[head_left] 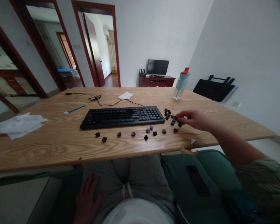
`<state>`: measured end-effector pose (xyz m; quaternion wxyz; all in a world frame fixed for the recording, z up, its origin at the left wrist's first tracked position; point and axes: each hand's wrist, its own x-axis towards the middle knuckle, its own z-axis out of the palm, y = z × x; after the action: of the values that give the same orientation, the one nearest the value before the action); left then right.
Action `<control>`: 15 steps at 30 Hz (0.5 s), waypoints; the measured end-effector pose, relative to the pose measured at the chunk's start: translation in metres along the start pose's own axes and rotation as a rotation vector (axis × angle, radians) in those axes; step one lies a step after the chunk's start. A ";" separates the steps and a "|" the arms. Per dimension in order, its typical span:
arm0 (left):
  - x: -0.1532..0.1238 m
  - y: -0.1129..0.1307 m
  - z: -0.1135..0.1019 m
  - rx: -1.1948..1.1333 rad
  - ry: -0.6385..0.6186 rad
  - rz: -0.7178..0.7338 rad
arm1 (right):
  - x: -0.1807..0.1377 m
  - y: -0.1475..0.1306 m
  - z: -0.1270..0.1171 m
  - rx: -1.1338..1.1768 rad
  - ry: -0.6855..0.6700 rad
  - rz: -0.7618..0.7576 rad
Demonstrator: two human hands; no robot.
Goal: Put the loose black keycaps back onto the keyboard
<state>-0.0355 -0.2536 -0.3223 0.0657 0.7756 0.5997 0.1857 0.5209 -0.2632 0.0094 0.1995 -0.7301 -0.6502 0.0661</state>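
A black keyboard (122,116) lies across the middle of the wooden table (60,146). Several loose black keycaps (151,131) are strewn in front of it, and a denser cluster (169,114) sits off its right end. My right hand (193,119) reaches over that cluster, fingertips pinched at a keycap (179,119) on the table; whether it is lifted I cannot tell. My left hand (87,200) rests flat on my thigh below the table edge, fingers apart, holding nothing.
A teal water bottle (180,84) stands at the far right. A blue brush (74,109), the keyboard cable (100,100) and a white tissue (125,95) lie behind the keyboard. White paper (17,124) sits at the left. A phone (198,180) lies on the green seat.
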 end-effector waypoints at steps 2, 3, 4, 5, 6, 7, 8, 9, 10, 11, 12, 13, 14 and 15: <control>0.001 -0.004 0.001 -0.008 -0.020 -0.002 | 0.009 0.016 -0.009 -0.019 0.002 0.049; 0.001 -0.005 0.001 -0.013 -0.032 -0.004 | 0.011 0.025 -0.013 -0.032 -0.017 0.058; 0.002 -0.007 0.002 -0.018 -0.042 -0.005 | 0.011 0.033 -0.015 -0.044 -0.039 0.057; 0.002 -0.007 0.002 -0.023 -0.046 -0.006 | 0.010 0.040 -0.015 -0.057 -0.057 0.047; 0.002 -0.008 0.003 -0.026 -0.042 -0.007 | 0.007 0.045 -0.015 -0.069 -0.071 0.036; 0.002 -0.007 0.003 -0.027 -0.031 -0.007 | 0.004 0.050 -0.013 -0.083 -0.083 0.029; 0.002 -0.007 0.004 -0.028 -0.018 -0.002 | 0.000 0.053 -0.011 -0.098 -0.091 0.027; 0.001 -0.006 0.004 -0.028 -0.004 0.005 | -0.003 0.054 -0.007 -0.114 -0.089 0.030; 0.001 -0.005 0.004 -0.028 0.008 0.013 | -0.005 0.054 -0.004 -0.132 -0.076 0.038; 0.001 -0.005 0.005 -0.024 0.018 0.018 | -0.007 0.053 0.000 -0.155 -0.054 0.047; 0.000 -0.006 0.005 -0.019 0.021 0.024 | -0.008 0.052 0.003 -0.180 -0.031 0.054; 0.000 -0.007 0.006 -0.014 0.019 0.031 | -0.008 0.050 0.006 -0.203 -0.010 0.059; 0.000 -0.008 0.007 -0.010 0.014 0.036 | -0.007 0.049 0.009 -0.223 0.002 0.061; 0.000 -0.010 0.007 -0.008 0.006 0.038 | -0.006 0.047 0.011 -0.238 0.007 0.059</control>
<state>-0.0418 -0.2495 -0.3323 0.0632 0.7861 0.5842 0.1916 0.5600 -0.2708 -0.0194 0.1117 -0.7678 -0.6308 -0.0081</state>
